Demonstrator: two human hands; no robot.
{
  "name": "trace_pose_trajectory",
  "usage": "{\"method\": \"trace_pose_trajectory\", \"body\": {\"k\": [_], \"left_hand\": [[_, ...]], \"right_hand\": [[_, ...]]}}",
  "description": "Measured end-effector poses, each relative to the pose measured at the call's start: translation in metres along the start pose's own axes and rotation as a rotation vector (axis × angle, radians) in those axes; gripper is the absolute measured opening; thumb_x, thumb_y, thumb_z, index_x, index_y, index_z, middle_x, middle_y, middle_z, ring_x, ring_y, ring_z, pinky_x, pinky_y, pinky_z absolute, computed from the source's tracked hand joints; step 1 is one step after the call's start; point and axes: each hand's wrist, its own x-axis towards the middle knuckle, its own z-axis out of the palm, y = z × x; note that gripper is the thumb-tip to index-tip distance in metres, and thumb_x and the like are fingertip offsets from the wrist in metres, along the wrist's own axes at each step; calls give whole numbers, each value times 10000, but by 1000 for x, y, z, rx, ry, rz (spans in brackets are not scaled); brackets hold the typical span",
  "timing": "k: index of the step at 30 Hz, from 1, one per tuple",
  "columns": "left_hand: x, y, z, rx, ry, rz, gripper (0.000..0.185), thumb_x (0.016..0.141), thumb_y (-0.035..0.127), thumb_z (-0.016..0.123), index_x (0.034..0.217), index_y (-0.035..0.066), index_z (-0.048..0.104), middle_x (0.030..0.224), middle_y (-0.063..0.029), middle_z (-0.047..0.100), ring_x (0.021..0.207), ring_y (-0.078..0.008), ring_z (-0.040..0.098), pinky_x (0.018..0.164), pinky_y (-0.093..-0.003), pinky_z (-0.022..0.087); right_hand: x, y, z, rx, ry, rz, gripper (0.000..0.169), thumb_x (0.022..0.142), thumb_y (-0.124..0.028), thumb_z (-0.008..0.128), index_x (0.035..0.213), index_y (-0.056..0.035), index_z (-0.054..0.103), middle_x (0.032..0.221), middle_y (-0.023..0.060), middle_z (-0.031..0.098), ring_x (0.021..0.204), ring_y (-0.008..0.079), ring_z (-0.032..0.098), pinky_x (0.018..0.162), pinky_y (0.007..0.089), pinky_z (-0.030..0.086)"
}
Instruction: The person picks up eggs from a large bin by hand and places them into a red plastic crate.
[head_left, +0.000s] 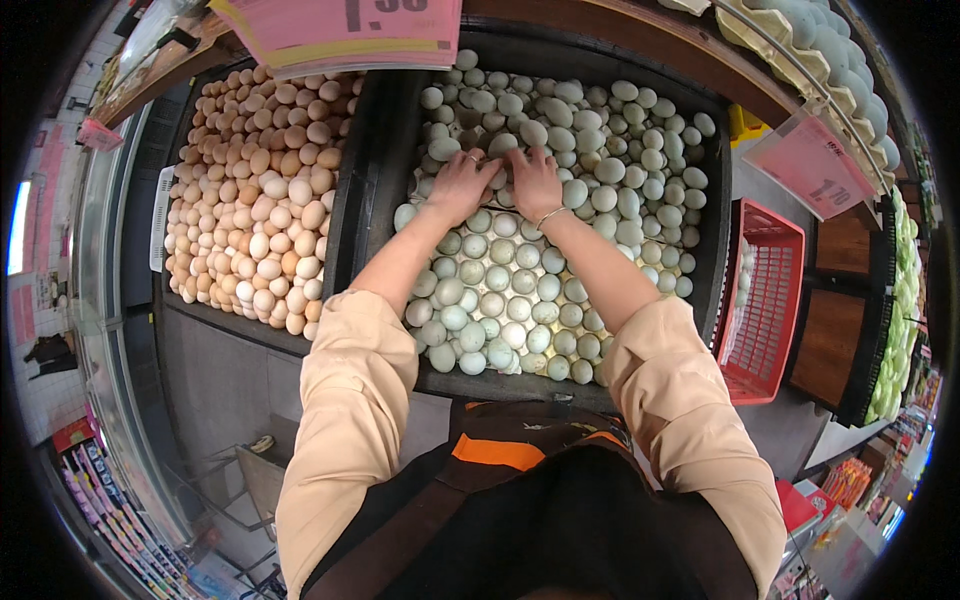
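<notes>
Both my hands reach into a black bin (721, 225) of pale green eggs, near its far left part. My left hand (463, 182), with a ring on a finger, rests palm down with fingers bent among the eggs. Close beside it, my right hand (534, 180), a bangle at its wrist, has its fingers curled at the eggs. A pale egg (503, 145) lies just beyond the fingertips, another egg (533, 133) beyond my right fingers. The fingertips are partly hidden, so any grip is unclear. Nearer me, eggs sit in rows in an egg tray (495, 251).
Brown eggs (259, 202) fill the bin on the left. A red plastic basket (757, 300) stands right of the green eggs. Pink price signs (352, 37) hang above the far edge and at the upper right, beside stacked egg trays (780, 37).
</notes>
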Motion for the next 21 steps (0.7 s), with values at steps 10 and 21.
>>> {"method": "trace_pose_trajectory", "body": {"k": [10,21], "left_hand": [[0,-12,-8,-36,-95,126,497,855,98,675,1326,165,529,1281,-110,528,1163,-357,537,942,-436,508],[-137,99,-48,-88,-325,141,506,869,137,619,1362,152,505,1262,-177,541,1089,-379,605,817,-462,581]], "right_hand": [[-37,-17,-67,335,6,-36,435,764,-177,664,1183,-82,599,1147,204,590,1051,403,581,930,471,488],[-234,-31,-89,594,-580,364,479,810,-348,691,1177,-48,621,1116,232,676,1035,387,654,936,445,513]]}}
